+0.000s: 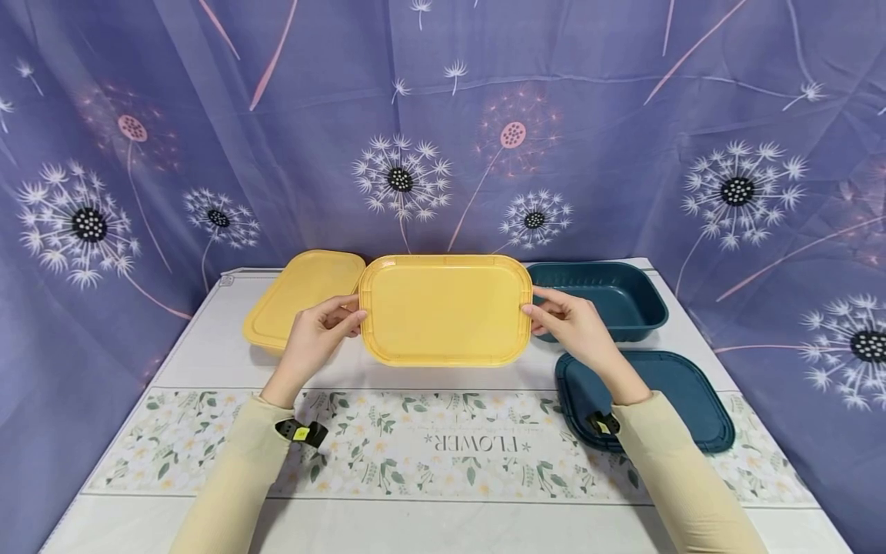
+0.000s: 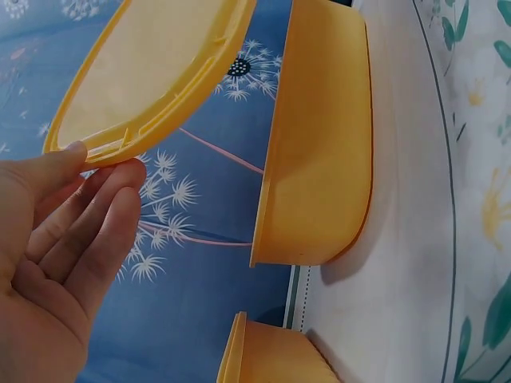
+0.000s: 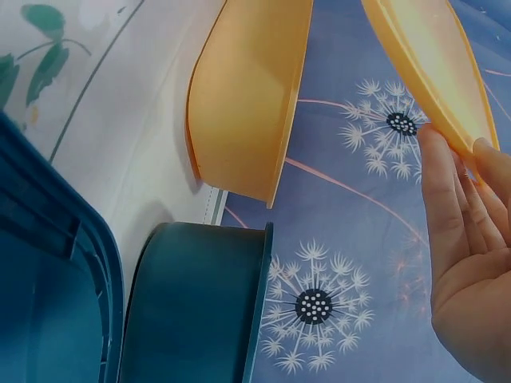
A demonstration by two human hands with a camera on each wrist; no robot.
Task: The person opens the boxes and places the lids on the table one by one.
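A yellow rectangular lid [image 1: 446, 311] is raised off the table, its face toward the head camera. My left hand [image 1: 320, 335] pinches its left end between thumb and fingers. At the opposite end, my right hand [image 1: 577, 327] holds the rim in the same way. Both wrist views show a yellow container [image 2: 315, 144] standing on the table, below and apart from the lid; in the head view the lid hides it. To the left of my left hand is another yellow container with a lid on it [image 1: 308, 292].
Beyond my right hand stands a dark teal container [image 1: 623, 288], uncovered. Its matching teal lid [image 1: 671, 392] lies flat in front of it, partly under my right forearm. A purple dandelion-print curtain [image 1: 311, 138] hangs behind the table with its floral cloth [image 1: 388, 431].
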